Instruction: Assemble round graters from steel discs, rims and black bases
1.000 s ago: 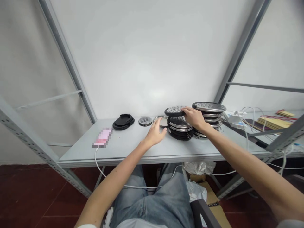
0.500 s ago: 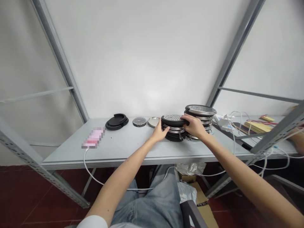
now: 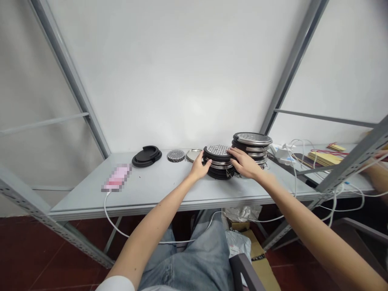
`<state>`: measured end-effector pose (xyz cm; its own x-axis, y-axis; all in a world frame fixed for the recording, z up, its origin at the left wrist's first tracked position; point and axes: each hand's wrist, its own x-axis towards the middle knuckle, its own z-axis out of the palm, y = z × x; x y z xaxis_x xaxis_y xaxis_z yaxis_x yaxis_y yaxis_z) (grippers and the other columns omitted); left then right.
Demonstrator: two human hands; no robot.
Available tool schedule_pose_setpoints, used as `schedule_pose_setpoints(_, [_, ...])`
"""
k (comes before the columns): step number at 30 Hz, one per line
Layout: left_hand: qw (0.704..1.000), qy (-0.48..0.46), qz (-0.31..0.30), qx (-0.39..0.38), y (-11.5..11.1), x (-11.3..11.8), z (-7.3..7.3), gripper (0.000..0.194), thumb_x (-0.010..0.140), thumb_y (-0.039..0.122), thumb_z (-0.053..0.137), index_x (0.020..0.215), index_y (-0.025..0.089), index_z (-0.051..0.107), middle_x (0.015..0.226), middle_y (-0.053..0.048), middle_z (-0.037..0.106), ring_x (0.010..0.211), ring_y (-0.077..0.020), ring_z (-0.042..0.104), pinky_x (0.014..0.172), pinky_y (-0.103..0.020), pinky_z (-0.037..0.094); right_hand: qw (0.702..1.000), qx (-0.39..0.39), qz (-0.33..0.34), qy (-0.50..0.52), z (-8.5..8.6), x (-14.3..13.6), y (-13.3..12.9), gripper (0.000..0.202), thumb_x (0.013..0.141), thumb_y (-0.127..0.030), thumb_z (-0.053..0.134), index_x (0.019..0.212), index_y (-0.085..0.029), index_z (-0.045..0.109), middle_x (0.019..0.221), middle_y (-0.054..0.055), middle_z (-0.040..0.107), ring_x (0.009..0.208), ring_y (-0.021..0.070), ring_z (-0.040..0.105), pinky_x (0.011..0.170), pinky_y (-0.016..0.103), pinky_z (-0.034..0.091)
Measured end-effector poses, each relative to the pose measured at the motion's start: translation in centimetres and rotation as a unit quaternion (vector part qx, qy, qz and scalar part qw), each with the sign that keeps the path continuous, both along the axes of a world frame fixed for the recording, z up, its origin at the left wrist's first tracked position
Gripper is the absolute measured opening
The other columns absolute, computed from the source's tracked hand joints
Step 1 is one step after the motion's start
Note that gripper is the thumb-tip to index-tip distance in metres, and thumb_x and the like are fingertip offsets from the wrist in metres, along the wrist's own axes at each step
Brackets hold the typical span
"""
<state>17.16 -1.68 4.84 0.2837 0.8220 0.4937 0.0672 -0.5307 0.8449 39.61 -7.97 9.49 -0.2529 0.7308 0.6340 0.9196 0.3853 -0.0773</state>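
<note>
A stack of black and metal round pieces stands at the middle right of the shelf, a perforated metal disc on its top. On the stack's left side rests my left hand, thumb and fingers apart. My right hand touches the upper right rim with its fingers stretched out. Just behind it to the right is a taller stack of similar pieces with small clasps. A shiny metal ring and a perforated disc lie left of my left hand.
Black round parts and a pixelated pink phone with a white cable lie further left. To the right are yellow pieces, cables and another person's arm. Metal posts flank the shelf.
The top piece sits lower and flatter on the stack. My right hand's fingers have loosened and straightened at its rim. The view has shifted slightly.
</note>
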Motion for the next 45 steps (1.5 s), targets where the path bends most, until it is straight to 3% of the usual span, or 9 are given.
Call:
schedule_pose_setpoints(4, [0.999, 0.029, 0.017, 0.038, 0.0, -1.1, -0.2, 0.063, 0.086, 0.034, 0.066, 0.143, 0.018, 0.044, 0.145, -0.017, 0.048, 0.126, -0.0307, 0.054, 0.106, -0.048, 0.045, 0.996, 0.076, -0.022, 0.040, 0.7, -2.2, -1.7, 0.040, 0.093, -0.033, 0.048, 0.128, -0.018, 0.060, 0.134, 0.014, 0.060, 0.128, 0.0315, 0.052, 0.106, 0.051, 0.046])
schedule_pose_setpoints(9, [0.979, 0.064, 0.102, 0.165, 0.4, -6.8, -0.4, 0.032, 0.088, 0.021, 0.057, 0.120, 0.016, 0.061, 0.117, -0.012, 0.067, 0.100, -0.0220, 0.066, 0.089, -0.038, 0.054, 0.983, 0.153, 0.023, 0.095, 0.1, -7.2, -3.0, 0.027, 0.092, -0.025, 0.049, 0.110, -0.021, 0.068, 0.105, 0.010, 0.073, 0.099, 0.0249, 0.068, 0.090, 0.038, 0.054])
schedule_pose_setpoints(14, [0.950, 0.072, 0.252, 0.169, 0.2, -14.0, -1.2, 0.019, 0.087, 0.013, 0.052, 0.094, 0.017, 0.069, 0.091, -0.007, 0.073, 0.082, -0.0175, 0.068, 0.073, -0.028, 0.053, 0.982, 0.018, 0.166, 0.084, -2.5, -13.4, -1.0, 0.025, 0.088, -0.020, 0.052, 0.105, -0.021, 0.071, 0.089, 0.004, 0.076, 0.079, 0.0177, 0.071, 0.076, 0.027, 0.053])
schedule_pose_setpoints(19, [0.928, 0.084, 0.336, 0.139, 0.9, -18.2, -2.4, 0.023, 0.084, 0.011, 0.052, 0.098, 0.016, 0.069, 0.087, -0.007, 0.073, 0.079, -0.0184, 0.068, 0.076, -0.029, 0.053, 0.978, -0.083, 0.099, 0.165, -4.6, -19.0, 2.7, 0.027, 0.085, -0.016, 0.055, 0.106, -0.022, 0.070, 0.096, 0.003, 0.076, 0.086, 0.0180, 0.070, 0.080, 0.027, 0.051])
schedule_pose_setpoints(21, [0.917, 0.112, 0.365, 0.111, 1.7, -18.7, -2.8, 0.024, 0.084, 0.012, 0.052, 0.101, 0.015, 0.069, 0.089, -0.008, 0.073, 0.081, -0.0203, 0.067, 0.080, -0.032, 0.053, 0.976, -0.101, 0.034, 0.191, -5.3, -20.3, 4.2, 0.030, 0.085, -0.016, 0.054, 0.110, -0.022, 0.070, 0.103, 0.005, 0.075, 0.096, 0.0204, 0.069, 0.084, 0.029, 0.051])
schedule_pose_setpoints(24, [0.916, 0.199, 0.328, 0.119, 2.7, -18.4, -3.4, 0.025, 0.081, 0.013, 0.057, 0.103, 0.014, 0.068, 0.104, -0.012, 0.072, 0.097, -0.0252, 0.066, 0.093, -0.038, 0.050, 0.973, -0.104, -0.032, 0.203, -6.6, -21.1, 6.1, 0.032, 0.087, -0.018, 0.053, 0.115, -0.017, 0.068, 0.117, 0.010, 0.070, 0.111, 0.0238, 0.063, 0.095, 0.033, 0.048])
schedule_pose_setpoints(27, [0.916, 0.252, 0.269, 0.160, 2.8, -17.8, -3.9, 0.018, 0.082, 0.014, 0.058, 0.096, 0.016, 0.069, 0.108, -0.011, 0.070, 0.106, -0.0264, 0.062, 0.099, -0.040, 0.046, 0.964, -0.132, -0.028, 0.228, -8.1, -20.7, 7.2, 0.034, 0.084, -0.016, 0.056, 0.117, -0.014, 0.066, 0.123, 0.012, 0.067, 0.117, 0.0236, 0.060, 0.101, 0.033, 0.045])
schedule_pose_setpoints(32, [0.906, 0.283, 0.262, 0.174, 1.6, -17.9, -4.1, 0.018, 0.085, 0.012, 0.051, 0.087, 0.017, 0.068, 0.094, -0.009, 0.071, 0.099, -0.0244, 0.062, 0.095, -0.037, 0.047, 0.918, -0.209, 0.001, 0.338, -9.4, -19.5, 8.4, 0.030, 0.087, -0.018, 0.054, 0.113, -0.012, 0.068, 0.115, 0.011, 0.071, 0.103, 0.0183, 0.067, 0.096, 0.028, 0.048])
schedule_pose_setpoints(45, [0.895, 0.341, 0.266, 0.112, 1.7, -18.1, -4.6, 0.016, 0.085, 0.017, 0.055, 0.093, 0.015, 0.070, 0.103, -0.012, 0.069, 0.105, -0.0260, 0.060, 0.102, -0.038, 0.043, 0.967, -0.135, -0.082, 0.198, -8.9, -20.3, 7.3, 0.034, 0.088, -0.019, 0.049, 0.116, -0.011, 0.066, 0.124, 0.014, 0.064, 0.120, 0.0243, 0.053, 0.105, 0.031, 0.038])
